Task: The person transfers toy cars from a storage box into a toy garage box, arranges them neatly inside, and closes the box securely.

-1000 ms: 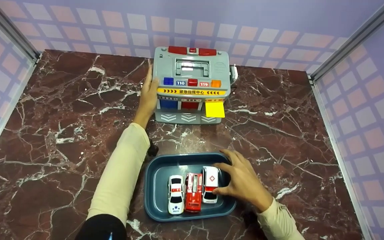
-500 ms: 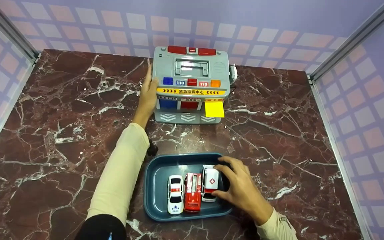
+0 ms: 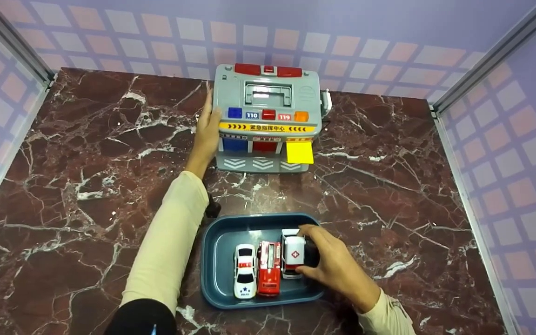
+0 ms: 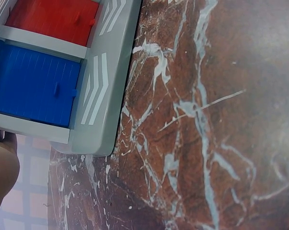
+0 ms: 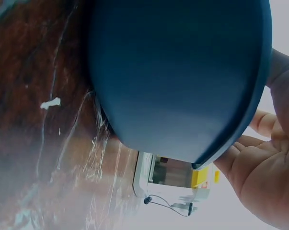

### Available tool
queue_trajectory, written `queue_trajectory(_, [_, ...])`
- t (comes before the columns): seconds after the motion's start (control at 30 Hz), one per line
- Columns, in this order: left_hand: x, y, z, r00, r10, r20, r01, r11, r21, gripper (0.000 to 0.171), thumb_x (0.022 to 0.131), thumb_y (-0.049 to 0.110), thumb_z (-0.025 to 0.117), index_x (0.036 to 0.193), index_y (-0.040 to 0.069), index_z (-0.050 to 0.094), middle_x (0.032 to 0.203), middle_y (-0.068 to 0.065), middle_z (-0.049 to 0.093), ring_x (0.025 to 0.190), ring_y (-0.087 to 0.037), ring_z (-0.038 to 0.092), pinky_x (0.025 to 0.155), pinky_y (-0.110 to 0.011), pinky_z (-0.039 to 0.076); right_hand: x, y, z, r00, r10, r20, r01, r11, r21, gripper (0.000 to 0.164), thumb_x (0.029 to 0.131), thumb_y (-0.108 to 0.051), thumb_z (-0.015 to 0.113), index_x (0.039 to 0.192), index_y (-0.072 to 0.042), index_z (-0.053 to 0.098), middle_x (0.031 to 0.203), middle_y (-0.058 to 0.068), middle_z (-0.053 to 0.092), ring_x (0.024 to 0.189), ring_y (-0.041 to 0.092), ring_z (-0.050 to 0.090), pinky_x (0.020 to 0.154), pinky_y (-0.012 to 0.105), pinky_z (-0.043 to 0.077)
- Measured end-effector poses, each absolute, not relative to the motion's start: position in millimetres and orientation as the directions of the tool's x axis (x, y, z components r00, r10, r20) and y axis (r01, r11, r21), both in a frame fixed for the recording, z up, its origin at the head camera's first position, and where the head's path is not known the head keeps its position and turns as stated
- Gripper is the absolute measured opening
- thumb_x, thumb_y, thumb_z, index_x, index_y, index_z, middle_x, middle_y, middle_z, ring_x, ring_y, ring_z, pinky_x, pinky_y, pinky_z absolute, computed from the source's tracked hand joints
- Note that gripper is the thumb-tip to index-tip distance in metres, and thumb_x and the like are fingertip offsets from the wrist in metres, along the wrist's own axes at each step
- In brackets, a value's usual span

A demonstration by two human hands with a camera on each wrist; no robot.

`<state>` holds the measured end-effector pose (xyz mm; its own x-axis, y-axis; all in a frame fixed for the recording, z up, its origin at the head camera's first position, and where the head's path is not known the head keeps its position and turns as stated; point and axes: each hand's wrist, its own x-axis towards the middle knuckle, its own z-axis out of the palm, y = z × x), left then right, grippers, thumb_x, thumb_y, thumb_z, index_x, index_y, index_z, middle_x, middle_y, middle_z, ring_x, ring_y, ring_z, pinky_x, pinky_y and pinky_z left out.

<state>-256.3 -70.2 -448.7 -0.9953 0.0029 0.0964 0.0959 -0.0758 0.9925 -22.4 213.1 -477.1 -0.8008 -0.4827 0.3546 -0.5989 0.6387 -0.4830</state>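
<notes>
A grey toy emergency station (image 3: pixel 268 102) stands near the back wall, its yellow door (image 3: pixel 299 152) raised. My left hand (image 3: pixel 208 130) rests flat along its left side, some fingers hidden behind it; in the left wrist view only part of that hand (image 4: pixel 3 165) shows. In a dark blue tray (image 3: pixel 221 223) lie a white police car (image 3: pixel 245 272) and a red fire engine (image 3: pixel 269 270). My right hand (image 3: pixel 338 263) pinches a white toy ambulance (image 3: pixel 294 251) between thumb and fingers at the tray's right side. The ambulance looks tilted beside the fire engine.
The marbled brown table (image 3: pixel 389 186) is bounded by purple checkered walls (image 3: pixel 342 42) at the back and both sides. The right wrist view is mostly the tray's outer wall (image 5: pixel 178 76). A white handset (image 3: pixel 326 102) hangs on the station's right side.
My right hand has shifted slightly left and closed in on the ambulance. The ambulance has tipped and moved a little toward the station. My left hand stays put.
</notes>
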Motion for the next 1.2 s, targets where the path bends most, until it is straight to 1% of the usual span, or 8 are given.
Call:
queue_trajectory(0.13, [-266, -71, -461, -0.995, 0.001, 0.101, 0.101, -0.076, 0.992, 0.058, 0.109, 0.018, 0.036, 0.162, 0.014, 0.012, 0.168, -0.005, 0.017, 0.149, -0.021, 0.029, 0.122, -0.022, 0.023, -22, 212, -478, -0.795, -0.48, 0.37, -0.606, 0.619, -0.499, 0.076, 0.05, -0.008, 0.098, 0.114, -0.002, 0.058, 0.116, 0.009, 0.063, 0.109, 0.023, 0.064, 0.095, 0.034, 0.058])
queue_trajectory(0.27, [-276, -72, -475, -0.995, -0.003, 0.103, 0.103, -0.077, 0.992, 0.058, 0.109, 0.023, 0.037, 0.162, 0.02, 0.013, 0.168, 0.0, 0.019, 0.149, -0.017, 0.028, 0.122, -0.021, 0.021, -21, 210, -479, -0.799, -0.465, 0.381, -0.601, 0.592, -0.537, 0.076, 0.048, -0.004, 0.098, 0.114, -0.002, 0.059, 0.118, 0.009, 0.062, 0.111, 0.025, 0.064, 0.094, 0.033, 0.058])
queue_trajectory(0.33, [-277, -72, -477, -0.995, -0.003, 0.101, 0.101, -0.072, 0.992, 0.059, 0.109, 0.026, 0.038, 0.162, 0.022, 0.014, 0.168, 0.002, 0.019, 0.148, -0.015, 0.029, 0.122, -0.021, 0.022, -20, 209, -479, -0.81, -0.452, 0.374, -0.585, 0.577, -0.57, 0.076, 0.049, 0.0, 0.097, 0.115, -0.002, 0.059, 0.12, 0.009, 0.061, 0.109, 0.026, 0.065, 0.087, 0.03, 0.061])
queue_trajectory(0.43, [-277, -73, -478, -0.995, -0.008, 0.102, 0.103, -0.067, 0.992, 0.058, 0.109, 0.027, 0.037, 0.162, 0.023, 0.014, 0.167, 0.002, 0.021, 0.145, -0.015, 0.034, 0.122, -0.023, 0.024, -19, 209, -478, -0.832, -0.432, 0.348, -0.548, 0.541, -0.638, 0.075, 0.051, 0.005, 0.095, 0.117, -0.002, 0.059, 0.122, 0.011, 0.061, 0.098, 0.024, 0.068, 0.074, 0.025, 0.063])
queue_trajectory(0.53, [-275, -73, -477, -0.994, -0.012, 0.107, 0.108, -0.06, 0.992, 0.058, 0.109, 0.028, 0.037, 0.162, 0.022, 0.015, 0.167, 0.0, 0.023, 0.143, -0.016, 0.036, 0.121, -0.024, 0.025, -18, 210, -476, -0.855, -0.414, 0.313, -0.502, 0.508, -0.7, 0.075, 0.053, 0.008, 0.093, 0.12, -0.002, 0.059, 0.125, 0.013, 0.06, 0.091, 0.023, 0.07, 0.069, 0.024, 0.063])
queue_trajectory(0.7, [-274, -73, -476, -0.994, -0.013, 0.113, 0.113, -0.074, 0.991, 0.058, 0.108, 0.025, 0.037, 0.162, 0.022, 0.014, 0.168, 0.002, 0.019, 0.148, -0.014, 0.029, 0.121, -0.018, 0.021, -21, 214, -471, -0.883, -0.38, 0.274, -0.442, 0.482, -0.756, 0.076, 0.058, 0.007, 0.092, 0.125, -0.006, 0.059, 0.126, 0.01, 0.06, 0.09, 0.021, 0.071, 0.07, 0.027, 0.063])
queue_trajectory(0.87, [-274, -73, -477, -0.993, -0.009, 0.118, 0.118, -0.084, 0.989, 0.059, 0.108, 0.025, 0.038, 0.162, 0.021, 0.014, 0.168, 0.001, 0.02, 0.148, -0.017, 0.031, 0.122, -0.021, 0.024, -24, 218, -468, -0.907, -0.347, 0.236, -0.378, 0.428, -0.821, 0.073, 0.061, 0.007, 0.09, 0.126, -0.01, 0.061, 0.125, 0.007, 0.061, 0.088, 0.02, 0.07, 0.072, 0.03, 0.063])
queue_trajectory(1.2, [-275, -72, -478, -0.995, -0.014, 0.099, 0.1, -0.081, 0.992, 0.059, 0.108, 0.027, 0.038, 0.162, 0.023, 0.015, 0.167, 0.006, 0.02, 0.147, -0.013, 0.032, 0.121, -0.02, 0.025, -29, 224, -466, -0.961, -0.262, 0.093, -0.17, 0.289, -0.942, 0.071, 0.067, 0.011, 0.085, 0.132, -0.004, 0.059, 0.121, 0.015, 0.059, 0.095, 0.024, 0.068, 0.078, 0.035, 0.064])
